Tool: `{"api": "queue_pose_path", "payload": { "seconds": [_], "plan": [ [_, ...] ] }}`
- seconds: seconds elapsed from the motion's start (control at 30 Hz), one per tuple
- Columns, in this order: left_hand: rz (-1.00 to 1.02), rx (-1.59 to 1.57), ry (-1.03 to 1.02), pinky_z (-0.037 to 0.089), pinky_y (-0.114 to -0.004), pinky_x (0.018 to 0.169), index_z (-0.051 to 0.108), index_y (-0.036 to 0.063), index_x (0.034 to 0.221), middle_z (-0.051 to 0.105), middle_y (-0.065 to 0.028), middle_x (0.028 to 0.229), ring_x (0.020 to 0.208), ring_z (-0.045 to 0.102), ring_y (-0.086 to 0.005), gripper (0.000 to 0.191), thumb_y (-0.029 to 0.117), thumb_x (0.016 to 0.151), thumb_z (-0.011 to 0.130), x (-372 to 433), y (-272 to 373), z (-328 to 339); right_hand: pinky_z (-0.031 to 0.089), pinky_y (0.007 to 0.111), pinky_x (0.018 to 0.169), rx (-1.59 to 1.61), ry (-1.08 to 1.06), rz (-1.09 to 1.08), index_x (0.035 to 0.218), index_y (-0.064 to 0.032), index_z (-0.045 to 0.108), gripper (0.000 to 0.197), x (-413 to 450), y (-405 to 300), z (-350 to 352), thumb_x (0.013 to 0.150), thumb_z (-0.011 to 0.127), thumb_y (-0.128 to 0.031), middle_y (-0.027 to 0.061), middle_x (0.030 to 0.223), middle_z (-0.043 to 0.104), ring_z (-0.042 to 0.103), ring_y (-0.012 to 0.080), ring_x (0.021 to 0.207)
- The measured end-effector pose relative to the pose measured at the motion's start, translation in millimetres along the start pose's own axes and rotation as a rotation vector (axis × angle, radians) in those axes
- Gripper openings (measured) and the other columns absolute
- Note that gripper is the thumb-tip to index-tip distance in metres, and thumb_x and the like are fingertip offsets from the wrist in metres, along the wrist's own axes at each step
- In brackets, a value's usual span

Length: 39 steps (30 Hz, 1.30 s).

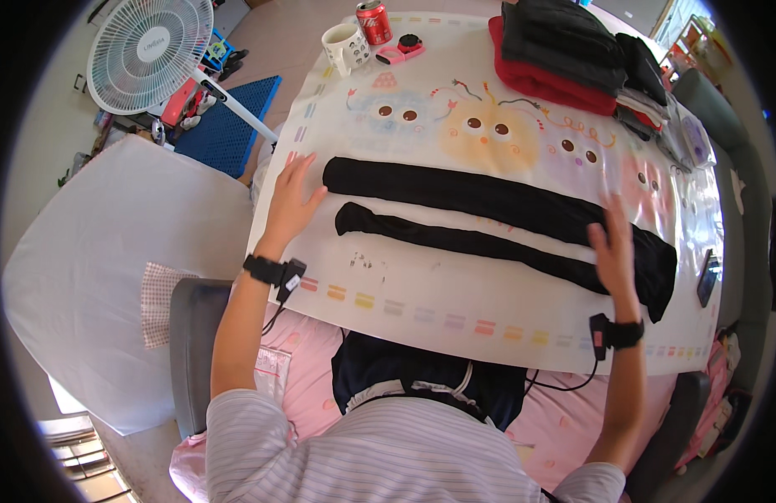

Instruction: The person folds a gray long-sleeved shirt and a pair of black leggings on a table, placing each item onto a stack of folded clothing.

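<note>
A pair of black trousers (451,188) lies stretched sideways across the table (400,283). Its two legs run roughly side by side and join at the wider right end; the near leg (438,236) looks narrower and somewhat bunched. My left hand (294,195) is beside the left end of the far leg, fingers spread and holding nothing. Over the right part of the garment is my right hand (613,245), fingers extended and slightly blurred. Whether it touches the cloth I cannot tell. Each wrist wears a black strap with a small cabled box.
A patterned mug (346,49), a Coca-Cola can (373,22) and a pink-strapped watch (400,50) stand at the far left. Folded clothes (554,63) are stacked at the far right. A phone (706,276) lies near the right edge. A white fan (152,47) stands beyond the table's left side.
</note>
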<state>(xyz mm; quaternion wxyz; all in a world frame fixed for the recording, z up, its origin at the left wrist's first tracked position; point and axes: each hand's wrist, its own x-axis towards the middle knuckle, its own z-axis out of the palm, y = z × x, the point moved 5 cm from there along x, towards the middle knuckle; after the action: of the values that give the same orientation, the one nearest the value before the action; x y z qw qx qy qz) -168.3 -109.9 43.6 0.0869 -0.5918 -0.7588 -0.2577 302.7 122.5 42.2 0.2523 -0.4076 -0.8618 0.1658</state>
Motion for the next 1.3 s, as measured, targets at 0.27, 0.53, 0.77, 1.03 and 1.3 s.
{"api": "queue_pose_path", "payload": {
  "seconds": [0.27,0.53,0.77,1.03,1.3],
  "plan": [
    [-0.441,-0.225,-0.218,0.044,-0.024,0.062,0.065,0.0032,0.095,0.061,-0.003,0.075,0.067,0.054,-0.011,0.02,0.017,0.08,0.069,-31.6,35.2,15.7,0.036,0.033,0.102,-0.04,0.198,0.349,0.124,-0.0003,0.054,0.034,-85.9,169.7,-94.6,0.095,0.051,-0.017,0.0158,0.128,0.054,0.048,0.024,0.122],
    [-0.38,-0.383,-0.463,0.046,-0.028,0.065,0.059,0.0039,0.089,0.059,-0.0059,0.077,0.068,0.056,-0.0174,0.022,0.002,0.071,0.07,-14.8,49.2,23.7,0.031,0.041,0.106,-0.484,0.19,0.259,0.131,-0.0099,0.048,0.039,-97.8,141.1,-56.3,0.093,0.049,-0.02,0.0167,0.139,0.041,0.037,0.0349,0.129],
    [-0.284,-0.432,-0.268,0.047,-0.023,0.065,0.061,0.0015,0.082,0.061,-0.0045,0.079,0.074,0.059,-0.0121,0.016,-0.009,0.07,0.065,5.9,-1.4,-23.5,0.028,0.041,0.108,-0.547,0.187,0.275,0.133,-0.0117,0.045,0.041,-96.4,134.8,-54.9,0.093,0.047,-0.022,0.0139,0.14,0.041,0.035,0.0328,0.131],
    [0.032,-0.313,-0.151,0.046,-0.034,0.083,0.053,0.0005,0.072,0.067,-0.0109,0.094,0.093,0.061,-0.0292,0.017,-0.015,0.063,0.055,-20.8,18.2,-26.0,0.028,0.04,0.108,-0.568,0.177,0.28,0.133,-0.0115,0.045,0.041,-93.8,130.6,-56.0,0.093,0.046,-0.023,0.0142,0.14,0.041,0.035,0.032,0.131],
    [-0.235,-0.578,-0.236,0.046,-0.027,0.082,0.059,0.0012,0.084,0.067,-0.0061,0.096,0.094,0.06,-0.0165,0.012,-0.006,0.075,0.06,-45.1,3.9,-8.1,0.028,0.041,0.107,-0.577,0.18,0.264,0.132,-0.0108,0.045,0.04,-96.2,132.7,-56.3,0.094,0.046,-0.024,0.015,0.139,0.041,0.036,0.0333,0.13]
  ]
}}
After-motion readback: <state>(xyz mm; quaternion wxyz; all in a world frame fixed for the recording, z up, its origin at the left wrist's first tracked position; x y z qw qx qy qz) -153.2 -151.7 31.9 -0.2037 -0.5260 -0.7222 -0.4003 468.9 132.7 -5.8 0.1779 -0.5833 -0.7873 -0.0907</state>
